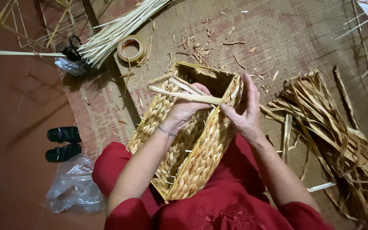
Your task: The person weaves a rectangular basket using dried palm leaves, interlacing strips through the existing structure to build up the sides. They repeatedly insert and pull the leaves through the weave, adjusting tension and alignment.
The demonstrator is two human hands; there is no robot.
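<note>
Woven matting covers most of the floor, littered with fibre scraps, with bare red-brown floor to the left. On the right a large heap of dried leaf strips lies loose; at the top a bundle of pale reed stalks fans out beside a roll of tape.

Across the person's red-clad lap rests the rectangular braided basket, its open mouth pointing away. By the look of it, the walls are fully plaited in thick golden rope-like rows, and only the rim seems unfinished, loose strips still sticking out there.

A left hand curls over the rim, fingers pinching those strips; the right hand steadies the far wall, fingers pressed together and upright.
</note>
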